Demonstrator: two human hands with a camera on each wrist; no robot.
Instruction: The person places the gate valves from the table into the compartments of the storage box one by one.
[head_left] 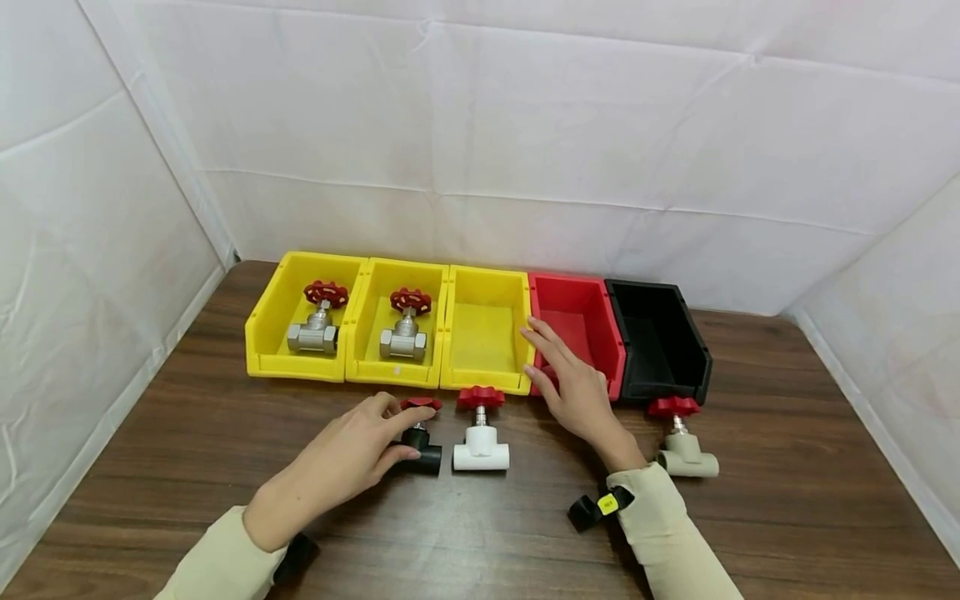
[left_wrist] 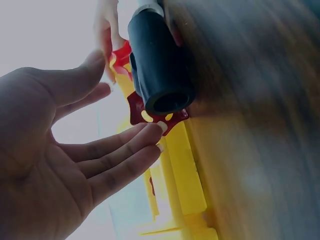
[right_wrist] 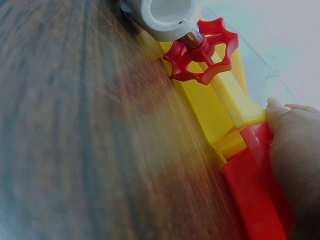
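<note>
My left hand (head_left: 348,446) reaches around a black plastic valve (head_left: 430,460) with a red handwheel, lying on the table. In the left wrist view its fingers are extended, fingertips (left_wrist: 161,127) right at the handwheel (left_wrist: 136,107), with the thumb apart from the black body. Beside it stands a white valve (head_left: 481,454), also with a red wheel. My right hand (head_left: 581,396) is spread over the wall between the empty yellow bin (head_left: 483,381) and the red bin (head_left: 617,371), fingertips at the rim. It holds nothing.
Two more yellow bins (head_left: 296,367) (head_left: 392,375) each contain a metal valve (head_left: 313,336) (head_left: 403,342) with a dark red wheel. A black bin (head_left: 667,388) ends the row at right. A beige valve (head_left: 687,457) lies before it. White sheeting (head_left: 480,108) encloses the table.
</note>
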